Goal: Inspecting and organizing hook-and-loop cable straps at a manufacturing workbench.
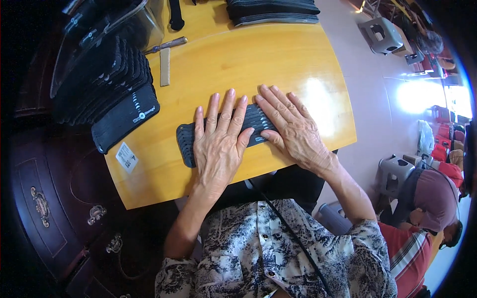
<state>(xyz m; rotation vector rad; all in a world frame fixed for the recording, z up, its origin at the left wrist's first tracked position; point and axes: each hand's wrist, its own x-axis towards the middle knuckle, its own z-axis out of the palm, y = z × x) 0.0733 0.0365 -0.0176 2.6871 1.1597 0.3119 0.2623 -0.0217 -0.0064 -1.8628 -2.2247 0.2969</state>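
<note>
A fanned row of flat black strips with rounded ends [185, 144] lies across the near part of the yellow table [238, 59], overlapping one another, with pale print along their edges. My left hand [220, 141] rests flat on the left half of the row, its fingers stretched out and spread. On the right end lies my right hand [293, 126], palm down, with fingers straight and pointing away from me. The two thumbs come near each other over the middle of the row. Both palms hide much of the strips beneath them.
To the left, a large fanned pile of similar black pieces [126, 116] overhangs the table edge beside a clear plastic bin [149, 20]. A handled tool [171, 44], a beige strip [165, 69] and a white label [127, 158] lie nearby. Another black stack [273, 15] sits at the back.
</note>
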